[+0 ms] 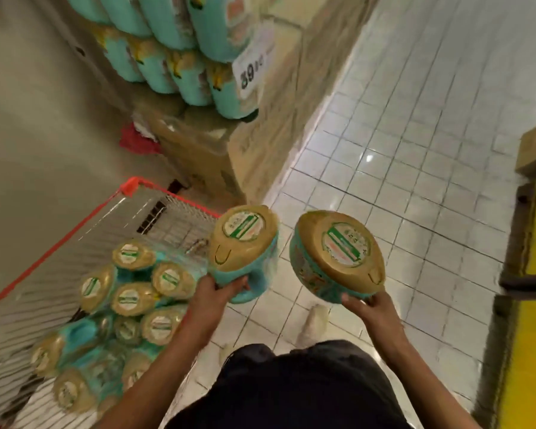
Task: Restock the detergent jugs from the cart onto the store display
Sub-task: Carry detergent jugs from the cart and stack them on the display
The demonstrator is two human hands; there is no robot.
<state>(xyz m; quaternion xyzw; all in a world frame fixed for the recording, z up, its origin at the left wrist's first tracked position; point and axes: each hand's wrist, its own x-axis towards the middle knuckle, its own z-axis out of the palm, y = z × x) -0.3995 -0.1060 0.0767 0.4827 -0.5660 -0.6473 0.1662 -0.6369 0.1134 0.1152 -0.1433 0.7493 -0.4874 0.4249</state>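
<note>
I hold one teal detergent jug with a gold cap in each hand, above the tiled floor. My left hand [220, 287] grips the left jug [245, 243] by its handle, right beside the cart's edge. My right hand [364, 305] holds the right jug [334, 255] from underneath, its cap tilted toward me. The wire cart [84, 224] with a red rim stands at the lower left and carries several more jugs [130, 292] lying on their sides. The store display [180, 57] of stacked teal jugs sits on cardboard boxes at the upper middle.
A price sign [252, 71] reading 39 hangs on the display's front. Cardboard boxes [217, 150] form the display's base, with something red [136, 140] beside them. A grey wall runs along the left. A yellow fixture [532, 274] stands at the right. White floor tiles [415, 150] lie between.
</note>
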